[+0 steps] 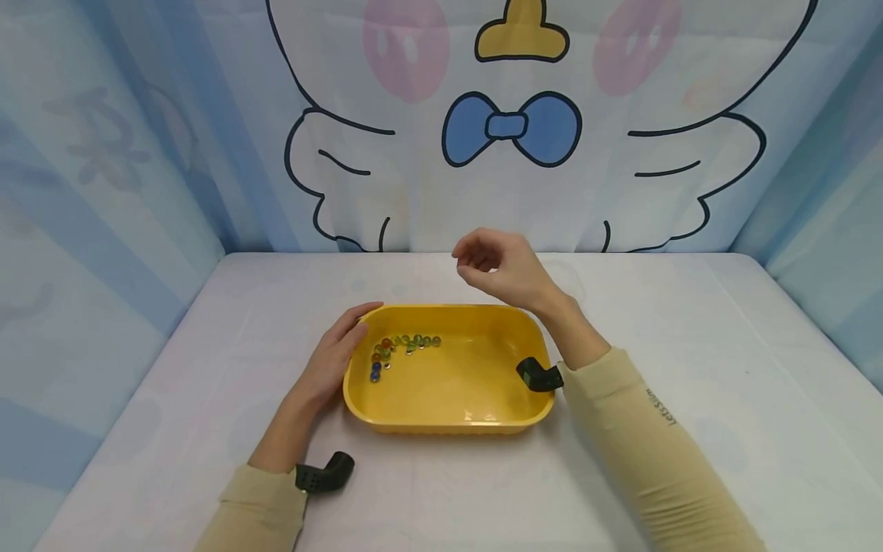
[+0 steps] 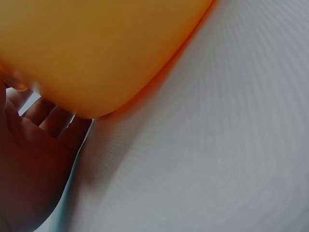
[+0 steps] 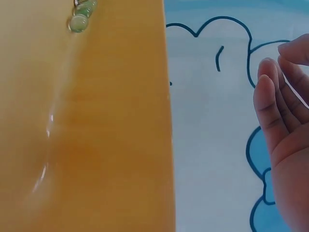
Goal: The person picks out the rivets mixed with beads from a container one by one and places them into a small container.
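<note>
A shallow yellow plastic tray (image 1: 455, 387) with rounded corners sits in the middle of the table. Several glass marbles (image 1: 417, 341), green, orange and blue, lie in it along the far and left walls. At the tray's left end my left hand (image 1: 334, 354) grips it, thumb over the rim and fingers against the outer wall (image 2: 91, 58). My right hand (image 1: 509, 270) is raised beyond the far rim, palm turned left. Its fingers (image 3: 265, 96) are loosely bent, with nothing between them and the thumb. The right forearm crosses over the tray's right end.
A white cloth covers the table (image 1: 690, 322). Behind it hangs a printed curtain (image 1: 414, 192) with a blue bow tie, and light blue curtains (image 1: 90, 230) flank the sides. A black wrist camera (image 1: 539, 376) overlaps the tray's right rim; another (image 1: 326, 473) is on the left wrist.
</note>
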`<state>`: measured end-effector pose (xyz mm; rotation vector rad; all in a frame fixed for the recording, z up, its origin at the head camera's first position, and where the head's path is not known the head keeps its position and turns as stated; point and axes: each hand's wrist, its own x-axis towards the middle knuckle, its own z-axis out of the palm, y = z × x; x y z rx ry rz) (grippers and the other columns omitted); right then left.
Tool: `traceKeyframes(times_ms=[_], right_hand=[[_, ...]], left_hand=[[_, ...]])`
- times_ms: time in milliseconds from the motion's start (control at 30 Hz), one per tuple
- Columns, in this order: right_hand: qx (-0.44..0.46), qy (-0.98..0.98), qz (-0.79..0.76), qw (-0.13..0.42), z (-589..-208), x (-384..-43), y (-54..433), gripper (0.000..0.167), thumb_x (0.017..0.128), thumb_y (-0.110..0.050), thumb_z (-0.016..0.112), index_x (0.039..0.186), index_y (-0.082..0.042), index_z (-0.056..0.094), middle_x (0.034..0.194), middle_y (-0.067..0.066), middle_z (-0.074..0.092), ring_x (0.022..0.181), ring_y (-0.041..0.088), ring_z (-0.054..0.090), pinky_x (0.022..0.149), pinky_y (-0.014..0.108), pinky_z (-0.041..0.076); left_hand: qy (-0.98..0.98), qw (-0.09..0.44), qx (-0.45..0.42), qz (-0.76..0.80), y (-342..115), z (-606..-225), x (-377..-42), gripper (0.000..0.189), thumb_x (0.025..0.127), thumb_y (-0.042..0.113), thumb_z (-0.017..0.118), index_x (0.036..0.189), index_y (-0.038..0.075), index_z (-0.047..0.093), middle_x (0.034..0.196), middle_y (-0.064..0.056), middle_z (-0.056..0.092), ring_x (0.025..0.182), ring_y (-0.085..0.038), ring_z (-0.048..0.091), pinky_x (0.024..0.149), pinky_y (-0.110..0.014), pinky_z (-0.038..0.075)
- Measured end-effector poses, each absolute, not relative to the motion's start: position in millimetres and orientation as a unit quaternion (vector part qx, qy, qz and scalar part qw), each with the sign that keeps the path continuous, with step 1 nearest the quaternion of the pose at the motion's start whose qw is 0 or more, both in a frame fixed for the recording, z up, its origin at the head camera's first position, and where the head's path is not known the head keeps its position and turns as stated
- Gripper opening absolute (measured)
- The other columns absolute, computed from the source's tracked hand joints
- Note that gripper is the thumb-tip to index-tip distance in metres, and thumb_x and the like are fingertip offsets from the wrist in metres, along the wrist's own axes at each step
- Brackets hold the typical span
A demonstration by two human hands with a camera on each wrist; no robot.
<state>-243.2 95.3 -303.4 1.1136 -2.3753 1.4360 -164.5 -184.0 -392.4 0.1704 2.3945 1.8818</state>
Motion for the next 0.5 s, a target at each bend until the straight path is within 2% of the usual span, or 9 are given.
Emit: traceKeyframes(times_ms=[500], right_hand=[[0.367, -0.807, 0.461, 0.04, -319, -238, 75, 0.015, 0.09, -0.001, 0.07, 0.105, 0.0, 0.069, 0.093, 0.006, 0.068, 0.08, 0.019, 0.061, 0.075, 0.029, 0.054]], left_hand=[[0.781, 0.049, 0.056, 0.62, -185, -392, -165, 0.042, 0.11, 0.024, 0.036, 0.151, 0.018, 0.045, 0.154, -0.007, 0.043, 0.143, -0.026, 0.035, 0.121, -0.047, 0.019]])
